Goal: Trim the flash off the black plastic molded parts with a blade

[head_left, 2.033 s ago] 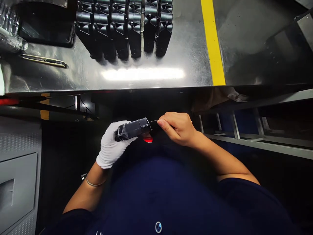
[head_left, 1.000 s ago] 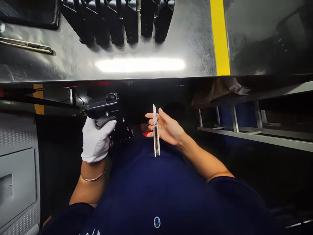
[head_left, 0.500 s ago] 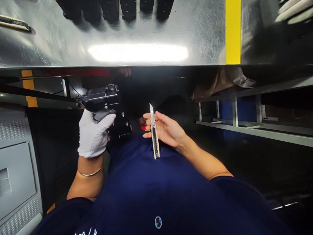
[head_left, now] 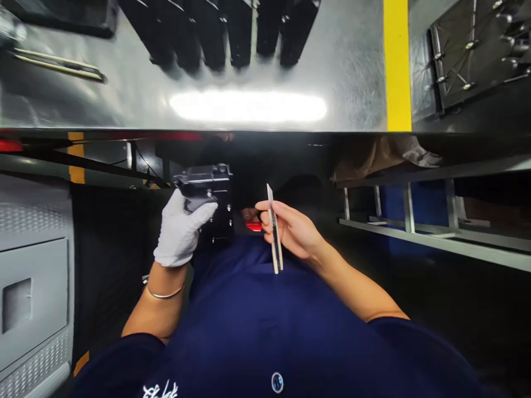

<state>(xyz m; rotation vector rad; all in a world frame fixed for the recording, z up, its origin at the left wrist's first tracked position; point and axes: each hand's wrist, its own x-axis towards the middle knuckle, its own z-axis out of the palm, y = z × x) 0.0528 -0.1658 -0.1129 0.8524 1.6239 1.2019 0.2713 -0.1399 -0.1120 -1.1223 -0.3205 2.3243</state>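
My left hand (head_left: 179, 231) wears a white glove and grips a black plastic part (head_left: 206, 190), held upright below the table edge in front of my body. My right hand (head_left: 292, 228) is bare and holds a slim utility knife (head_left: 274, 231) between the fingers, blade end pointing up, a little to the right of the part. A small red object (head_left: 253, 225) shows between the two hands, partly hidden.
A shiny steel table (head_left: 340, 83) spans the top, with a row of black parts (head_left: 224, 30), a second knife (head_left: 58, 63) at the far left, a yellow stripe (head_left: 397, 66) and a dark wire tray (head_left: 473, 52) at the right. A grey cabinet (head_left: 33, 287) stands left; a metal rack (head_left: 435, 232) right.
Two seconds ago both hands held the black part together. Since then my left hand has turned it upright, and my right hand has drawn back with the knife. The view has tilted up slightly.
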